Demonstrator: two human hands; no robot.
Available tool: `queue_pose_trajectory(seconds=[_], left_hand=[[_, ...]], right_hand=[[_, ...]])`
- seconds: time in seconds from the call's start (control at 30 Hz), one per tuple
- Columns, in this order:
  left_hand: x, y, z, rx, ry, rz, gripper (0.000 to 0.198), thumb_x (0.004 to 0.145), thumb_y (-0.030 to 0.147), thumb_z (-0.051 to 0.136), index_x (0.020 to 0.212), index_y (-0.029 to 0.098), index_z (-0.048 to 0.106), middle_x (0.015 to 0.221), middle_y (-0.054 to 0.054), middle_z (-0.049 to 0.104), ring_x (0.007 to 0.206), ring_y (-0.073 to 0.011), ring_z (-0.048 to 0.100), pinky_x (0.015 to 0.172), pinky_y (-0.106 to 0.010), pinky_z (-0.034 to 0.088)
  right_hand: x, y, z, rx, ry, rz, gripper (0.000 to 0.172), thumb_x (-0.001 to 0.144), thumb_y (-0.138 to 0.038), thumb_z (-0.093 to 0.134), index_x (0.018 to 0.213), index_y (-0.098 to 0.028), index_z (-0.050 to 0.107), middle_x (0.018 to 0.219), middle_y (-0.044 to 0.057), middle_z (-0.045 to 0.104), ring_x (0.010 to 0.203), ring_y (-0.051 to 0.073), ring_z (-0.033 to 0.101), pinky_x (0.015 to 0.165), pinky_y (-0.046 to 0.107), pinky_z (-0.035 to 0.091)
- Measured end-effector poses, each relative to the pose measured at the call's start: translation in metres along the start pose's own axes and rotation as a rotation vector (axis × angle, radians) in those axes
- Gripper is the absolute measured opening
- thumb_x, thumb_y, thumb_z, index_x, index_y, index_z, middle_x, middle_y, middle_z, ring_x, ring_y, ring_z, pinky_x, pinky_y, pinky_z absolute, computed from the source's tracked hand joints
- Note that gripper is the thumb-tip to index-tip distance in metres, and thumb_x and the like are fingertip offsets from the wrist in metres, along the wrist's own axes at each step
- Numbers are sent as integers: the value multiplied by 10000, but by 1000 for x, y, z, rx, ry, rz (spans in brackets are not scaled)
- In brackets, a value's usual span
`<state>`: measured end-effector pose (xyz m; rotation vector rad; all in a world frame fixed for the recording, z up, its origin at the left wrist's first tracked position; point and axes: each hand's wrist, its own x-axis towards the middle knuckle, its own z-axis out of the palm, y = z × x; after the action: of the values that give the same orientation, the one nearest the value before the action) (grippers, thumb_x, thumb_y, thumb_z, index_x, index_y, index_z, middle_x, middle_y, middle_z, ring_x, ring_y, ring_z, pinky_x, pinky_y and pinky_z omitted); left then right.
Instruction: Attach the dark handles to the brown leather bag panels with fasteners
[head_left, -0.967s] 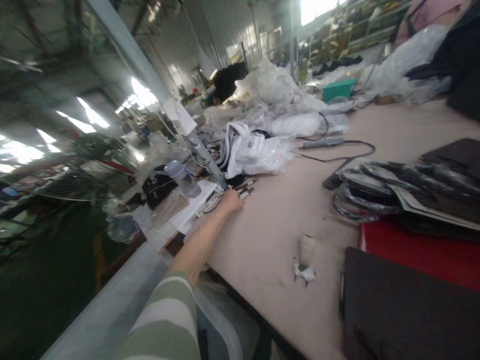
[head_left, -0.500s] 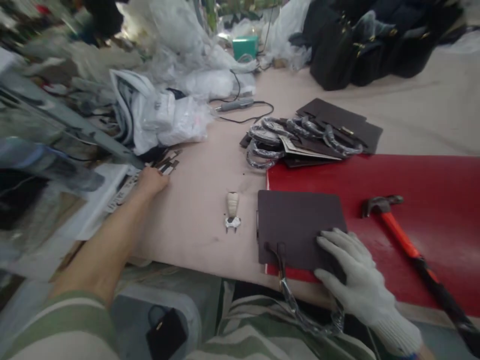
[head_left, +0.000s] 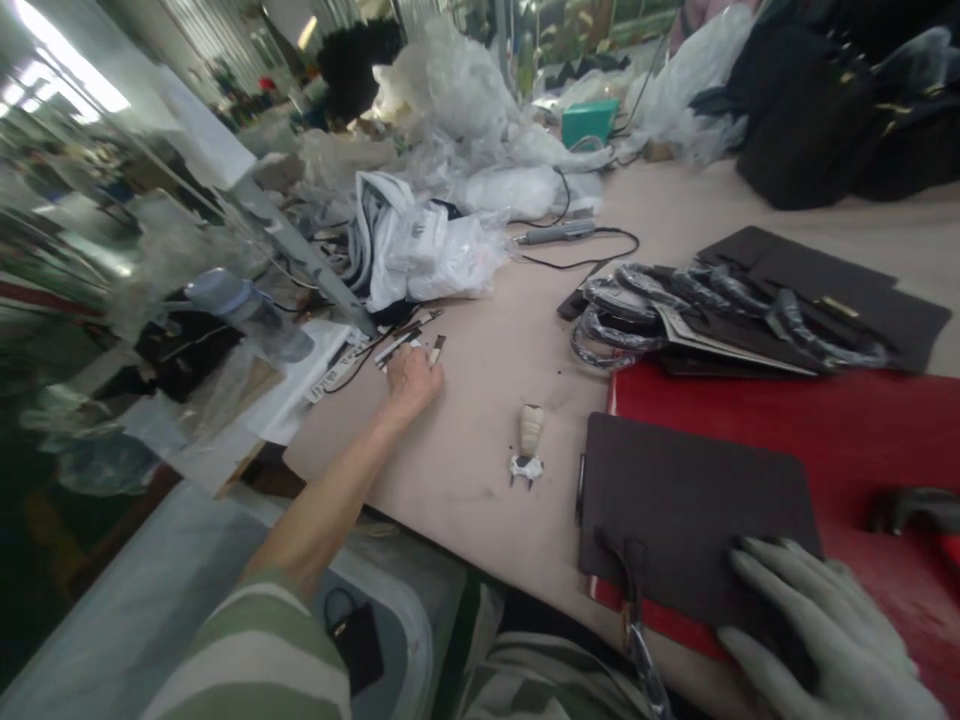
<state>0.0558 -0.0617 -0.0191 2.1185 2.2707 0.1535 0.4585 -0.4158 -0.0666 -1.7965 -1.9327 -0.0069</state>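
My bare left hand is at the left of the table, fingers closed around a small brown-and-white strip that sticks up past them. More thin strips lie just beyond it. In a white knit glove, my right hand rests flat, fingers apart, on a dark brown handbag. A plastic-wrapped handle hangs from the bag over the table's front edge. Between my hands lies a small pair of nippers with light-coloured wrapped grips.
The bag lies on a red mat, with a hammer at right. Behind are stacked brown bag parts with wrapped handles. A grey corded tool, plastic-wrapped bundles, a bottle and black bags stand around.
The view has swung left, so things appear further right. My left hand has come away from the strips toward me, a small strip in its fingers. My right hand stays on the handbag.
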Motion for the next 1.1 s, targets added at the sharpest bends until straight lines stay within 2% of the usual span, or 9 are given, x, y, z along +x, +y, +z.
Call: queue_pose_trajectory(seconds=[0.1, 0.23, 0.33, 0.43, 0.57, 0.7, 0.87, 1.0, 1.1], left_hand=[[-56, 29, 6, -161, 18, 321, 266, 996, 319, 547, 1104, 155, 727, 1176, -137, 694, 1175, -272, 625, 1045, -375, 492], [-139, 72, 14, -291, -92, 886, 176, 981, 306, 592, 1022, 198, 725, 1237, -116, 668, 1185, -273, 596, 1055, -423, 473], [-176, 92, 20, -311, -131, 1086, 174, 965, 268, 598, 1053, 153, 694, 1203, -124, 675, 1192, -287, 588, 1172, -507, 382], [-185, 98, 25, -339, -132, 1038, 256, 932, 239, 601, 1148, 115, 662, 1197, -138, 669, 1177, -293, 589, 1213, -513, 340], [-181, 99, 31, -409, -132, 992, 357, 913, 261, 596, 1243, 137, 651, 1259, -147, 648, 1179, -294, 585, 1173, -485, 392], [-182, 103, 34, -400, -120, 999, 265, 930, 266, 576, 1130, 153, 709, 1301, -163, 634, 1206, -302, 579, 1126, -486, 434], [-180, 98, 30, -279, -11, 1048, 239, 969, 278, 560, 1097, 157, 722, 1313, -172, 629, 1288, -328, 544, 1205, -547, 361], [-167, 85, 28, -179, 52, 978, 211, 937, 222, 584, 1055, 125, 730, 1353, -199, 606, 1363, -345, 507, 1256, -550, 315], [-164, 81, 26, -188, 34, 955, 190, 918, 184, 582, 1019, 130, 734, 1336, -184, 622, 1358, -331, 516, 1267, -540, 319]], right_hand=[[4, -7, -9, -83, -44, -52, 484, 961, -459, 535, 1376, -214, 574, 1354, 171, 635, 1294, 474, 570, 1061, 760, 445], [9, -14, -13, -129, -50, -80, 482, 985, -479, 504, 1351, -177, 587, 1348, 180, 628, 1300, 454, 566, 1066, 713, 461], [10, -15, -12, -127, -52, -76, 497, 993, -497, 493, 1333, -151, 602, 1354, 195, 625, 1288, 466, 569, 1067, 727, 451], [10, -16, -12, -118, -60, -51, 498, 994, -505, 499, 1324, -149, 611, 1351, 193, 630, 1289, 475, 566, 1080, 745, 434], [9, -16, -13, -108, -56, -32, 499, 995, -511, 498, 1324, -154, 615, 1349, 190, 631, 1299, 473, 559, 1092, 743, 433], [9, -16, -12, -105, -49, -30, 488, 993, -508, 501, 1304, -153, 628, 1320, 193, 642, 1284, 473, 571, 1086, 746, 440], [10, -15, -14, -118, -65, -25, 488, 988, -504, 512, 1302, -149, 630, 1340, 200, 637, 1303, 472, 560, 1099, 739, 435], [10, -14, -14, -128, -70, -46, 485, 987, -493, 515, 1303, -145, 633, 1335, 203, 641, 1308, 468, 558, 1086, 738, 444], [9, -13, -12, -123, -57, -31, 495, 983, -509, 517, 1305, -150, 633, 1341, 196, 638, 1310, 466, 557, 1089, 736, 442]])
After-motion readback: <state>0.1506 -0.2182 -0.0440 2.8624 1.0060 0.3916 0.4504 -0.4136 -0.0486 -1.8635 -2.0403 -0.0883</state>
